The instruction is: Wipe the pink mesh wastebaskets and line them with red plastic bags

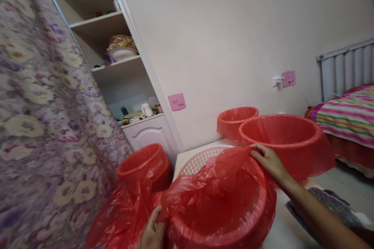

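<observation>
A red plastic bag [204, 186] is spread over a round red basket [222, 237] in front of me, covering its near and right rim. At the far side the bag's edge is stretched up between my hands. My right hand [267, 159] pinches that edge at the back right of the rim. Lower down on the left, my left hand [154, 225] grips the bag's edge, its fingers partly hidden by the film. Just behind stands a pale pink perforated basket [194, 163].
Other bag-lined red baskets stand at back right [280, 146], against the wall [237, 114] and at left [140, 161]. Loose red film [122, 214] lies at lower left. A grey cloth [330, 206] is by my right forearm. A flowered curtain [52, 124] hangs left; a bed [347, 105] is right.
</observation>
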`<state>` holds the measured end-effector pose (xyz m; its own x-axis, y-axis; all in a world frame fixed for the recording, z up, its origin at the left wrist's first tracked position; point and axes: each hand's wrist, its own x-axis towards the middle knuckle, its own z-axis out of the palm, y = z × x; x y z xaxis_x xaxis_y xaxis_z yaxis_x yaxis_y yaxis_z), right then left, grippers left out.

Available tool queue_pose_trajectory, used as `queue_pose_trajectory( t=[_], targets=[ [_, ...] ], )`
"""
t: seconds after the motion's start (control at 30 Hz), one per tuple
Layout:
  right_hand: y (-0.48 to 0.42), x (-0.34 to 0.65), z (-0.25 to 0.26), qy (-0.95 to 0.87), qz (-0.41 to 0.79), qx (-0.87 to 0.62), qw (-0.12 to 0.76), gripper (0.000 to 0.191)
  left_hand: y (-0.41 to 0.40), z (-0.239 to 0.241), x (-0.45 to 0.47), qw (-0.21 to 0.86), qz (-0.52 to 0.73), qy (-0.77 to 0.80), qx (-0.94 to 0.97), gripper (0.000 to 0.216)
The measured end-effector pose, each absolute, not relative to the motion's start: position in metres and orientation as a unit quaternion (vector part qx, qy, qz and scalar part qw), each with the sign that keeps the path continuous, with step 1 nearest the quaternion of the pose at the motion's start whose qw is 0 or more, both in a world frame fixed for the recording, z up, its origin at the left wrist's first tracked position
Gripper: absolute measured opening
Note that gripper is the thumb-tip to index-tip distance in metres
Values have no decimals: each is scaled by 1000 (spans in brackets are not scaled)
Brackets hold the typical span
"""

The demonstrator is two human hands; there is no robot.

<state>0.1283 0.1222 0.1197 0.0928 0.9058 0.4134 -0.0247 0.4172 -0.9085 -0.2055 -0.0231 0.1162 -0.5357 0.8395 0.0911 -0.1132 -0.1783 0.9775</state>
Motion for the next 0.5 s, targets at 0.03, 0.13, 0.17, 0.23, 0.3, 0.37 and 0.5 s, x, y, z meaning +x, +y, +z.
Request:
queue_pose_trajectory(
  t=[0.03, 0.13, 0.17, 0.23, 0.3, 0.37, 0.5],
  targets=[
    [125, 126, 119, -559, 382, -388, 625, 24, -22, 118, -202, 372, 695, 522, 324, 53],
    [132, 121, 113, -550, 414, -377, 619, 25, -21, 123, -195, 436, 702, 479, 295, 44],
    [133, 120, 111, -546, 421, -377, 619, 25, -19, 124, -195, 446, 706, 467, 289, 42],
    [132, 121, 106, -537, 426, -378, 622, 26, -15, 124, -198, 452, 720, 449, 274, 40],
    [130, 124, 101, -531, 424, -376, 630, 24, -8, 122, -204, 446, 739, 437, 254, 38],
    [126, 128, 97, -519, 435, -364, 640, 23, -2, 119, -211, 446, 749, 426, 242, 34],
    [120, 128, 92, -422, 540, -315, 657, 16, 5, 120, -216, 491, 730, 403, 254, 26]
  ],
)
